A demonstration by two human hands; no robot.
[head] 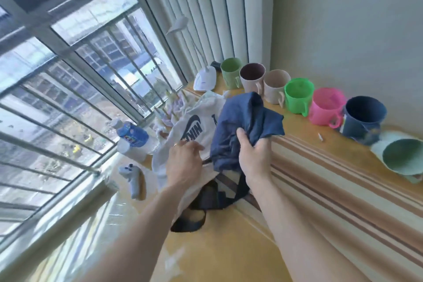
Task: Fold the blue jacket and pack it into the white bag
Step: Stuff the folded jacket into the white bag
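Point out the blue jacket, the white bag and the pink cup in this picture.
blue jacket (242, 121): head view, on the bunched cloth above the right hand.
white bag (194, 126): head view, on the printed side panel.
pink cup (326, 107): head view, on its outer wall.

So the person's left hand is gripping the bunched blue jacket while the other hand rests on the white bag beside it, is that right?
Not quite. The head view shows the right hand gripping the bunched blue jacket, not the left. The left hand is the one resting on the white bag beside it. The rest stands.
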